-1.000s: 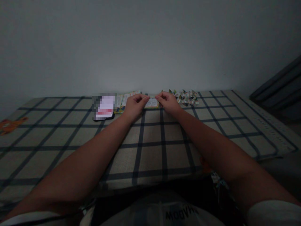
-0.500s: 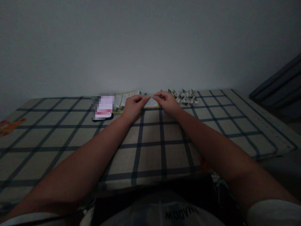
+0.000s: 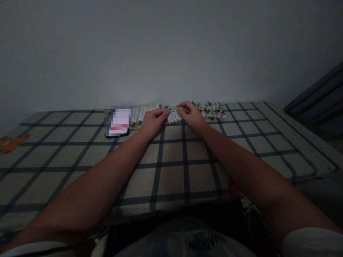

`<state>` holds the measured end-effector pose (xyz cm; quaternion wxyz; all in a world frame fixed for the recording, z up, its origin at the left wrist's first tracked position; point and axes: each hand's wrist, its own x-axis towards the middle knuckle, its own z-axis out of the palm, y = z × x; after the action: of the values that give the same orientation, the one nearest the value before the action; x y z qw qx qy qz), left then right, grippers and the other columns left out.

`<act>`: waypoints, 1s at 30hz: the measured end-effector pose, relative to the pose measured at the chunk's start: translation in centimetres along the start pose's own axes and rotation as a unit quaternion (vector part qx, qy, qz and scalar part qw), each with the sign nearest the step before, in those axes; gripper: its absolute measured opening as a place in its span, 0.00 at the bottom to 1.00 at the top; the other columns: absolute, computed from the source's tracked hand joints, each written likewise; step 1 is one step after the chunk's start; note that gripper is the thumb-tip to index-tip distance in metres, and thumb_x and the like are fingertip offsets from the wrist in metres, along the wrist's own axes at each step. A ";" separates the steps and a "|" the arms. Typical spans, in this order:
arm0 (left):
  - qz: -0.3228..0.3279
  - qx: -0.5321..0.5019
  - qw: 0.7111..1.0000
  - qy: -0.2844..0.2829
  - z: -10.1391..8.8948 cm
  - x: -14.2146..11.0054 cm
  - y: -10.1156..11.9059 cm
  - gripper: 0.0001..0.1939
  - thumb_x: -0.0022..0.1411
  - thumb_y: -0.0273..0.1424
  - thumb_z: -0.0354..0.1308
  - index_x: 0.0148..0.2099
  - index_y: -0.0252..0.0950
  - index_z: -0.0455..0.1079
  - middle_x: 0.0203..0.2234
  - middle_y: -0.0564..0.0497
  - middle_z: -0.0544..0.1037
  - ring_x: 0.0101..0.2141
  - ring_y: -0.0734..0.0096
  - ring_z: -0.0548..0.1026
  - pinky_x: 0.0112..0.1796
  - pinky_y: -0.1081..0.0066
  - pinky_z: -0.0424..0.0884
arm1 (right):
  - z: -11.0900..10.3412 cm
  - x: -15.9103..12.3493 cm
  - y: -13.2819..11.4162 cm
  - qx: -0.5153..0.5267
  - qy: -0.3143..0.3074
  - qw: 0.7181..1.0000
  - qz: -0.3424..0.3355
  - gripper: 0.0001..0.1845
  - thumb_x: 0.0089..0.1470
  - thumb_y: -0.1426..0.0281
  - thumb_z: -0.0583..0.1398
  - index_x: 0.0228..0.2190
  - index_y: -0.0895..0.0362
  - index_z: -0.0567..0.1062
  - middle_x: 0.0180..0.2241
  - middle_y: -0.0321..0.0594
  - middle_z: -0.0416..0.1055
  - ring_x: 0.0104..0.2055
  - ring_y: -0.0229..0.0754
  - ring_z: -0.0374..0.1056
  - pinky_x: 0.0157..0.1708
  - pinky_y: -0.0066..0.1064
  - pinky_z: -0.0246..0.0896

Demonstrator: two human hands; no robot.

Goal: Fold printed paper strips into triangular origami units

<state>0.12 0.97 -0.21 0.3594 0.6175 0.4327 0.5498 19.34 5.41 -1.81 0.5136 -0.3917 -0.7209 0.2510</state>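
Between both hands is a small printed sheet of paper [image 3: 174, 116], pale with lines of text and a coloured edge. My left hand [image 3: 154, 120] pinches its left end between thumb and fingers. At the other end my right hand [image 3: 192, 115] grips the paper, thumb in front and fingers curled behind. More printed sheets [image 3: 146, 110] lie on the cloth just left of and behind my left hand. Right of my right hand sits a cluster of small folded paper pieces [image 3: 213, 110].
A phone [image 3: 119, 123] with a lit, partly blurred screen rests left of the sheets. A checked cloth [image 3: 171, 178] covers the table, with an orange figure [image 3: 13, 142] at the far left. A plain wall [image 3: 171, 53] rises behind, and dark grey pleated fabric [image 3: 318, 89] hangs at right.
The paper has been lifted and tilted between my hands, its right end now higher, and looks narrower. My right fingers have curled more behind it. The phone and folded pieces have not moved.
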 end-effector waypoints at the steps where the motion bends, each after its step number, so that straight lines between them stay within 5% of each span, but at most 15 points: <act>1: -0.002 0.000 1.000 0.012 0.0 0.1 -0.1 0.18 0.58 0.46 0.68 0.39 0.35 0.85 0.20 0.53 0.76 0.23 0.73 0.70 0.29 0.71 0.65 | 0.0 0.0 0.0 -0.018 0.007 1.000 -0.017 0.14 0.57 0.63 0.65 0.45 0.55 0.76 0.37 0.40 0.72 0.38 0.42 0.68 0.42 0.36 0.69; 4: -0.014 0.003 0.999 0.046 -0.1 0.3 -0.4 0.19 0.58 0.46 0.68 0.39 0.34 0.84 0.20 0.52 0.76 0.22 0.73 0.70 0.28 0.71 0.66 | -0.3 -0.2 -0.3 -0.075 0.017 0.993 -0.085 0.21 0.56 0.63 0.68 0.50 0.54 0.76 0.50 0.47 0.70 0.51 0.49 0.68 0.54 0.44 0.67; 8: -0.020 0.007 0.998 0.061 -0.2 0.3 -0.5 0.20 0.58 0.47 0.68 0.40 0.35 0.84 0.21 0.52 0.77 0.23 0.72 0.71 0.28 0.71 0.67 | -0.5 -0.7 -1.5 -0.157 -0.025 0.976 -0.150 0.21 0.52 0.57 0.72 0.45 0.52 0.80 0.57 0.48 0.65 0.62 0.56 0.61 0.65 0.53 0.56; 13: -0.008 0.012 0.999 0.035 -0.2 0.2 -0.4 0.20 0.57 0.48 0.68 0.39 0.36 0.85 0.23 0.51 0.79 0.26 0.71 0.73 0.30 0.70 0.69 | -0.2 -1.2 -2.2 -0.192 -0.072 0.964 -0.167 0.16 0.53 0.56 0.72 0.39 0.52 0.82 0.60 0.48 0.63 0.62 0.57 0.58 0.66 0.54 0.53; 25: -0.016 -0.025 0.999 0.044 0.0 0.1 -0.1 0.19 0.56 0.47 0.70 0.36 0.35 0.84 0.22 0.50 0.79 0.24 0.72 0.72 0.29 0.70 0.68 | -0.3 -0.6 -1.1 -0.095 -0.060 0.976 -0.184 0.08 0.61 0.66 0.63 0.35 0.55 0.82 0.52 0.48 0.71 0.57 0.50 0.68 0.60 0.47 0.64; 30: -0.016 -0.059 0.998 0.015 0.1 0.1 -0.4 0.24 0.53 0.51 0.72 0.43 0.36 0.85 0.35 0.46 0.85 0.32 0.68 0.77 0.32 0.70 0.71 | -0.5 -0.2 -0.8 -0.073 -0.026 0.982 -0.174 0.08 0.61 0.66 0.62 0.32 0.55 0.80 0.45 0.47 0.75 0.48 0.46 0.71 0.51 0.41 0.69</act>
<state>0.16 1.22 -0.59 0.3973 0.5801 0.4144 0.5778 19.58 4.75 -1.16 0.5006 -0.2902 -0.8075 0.1149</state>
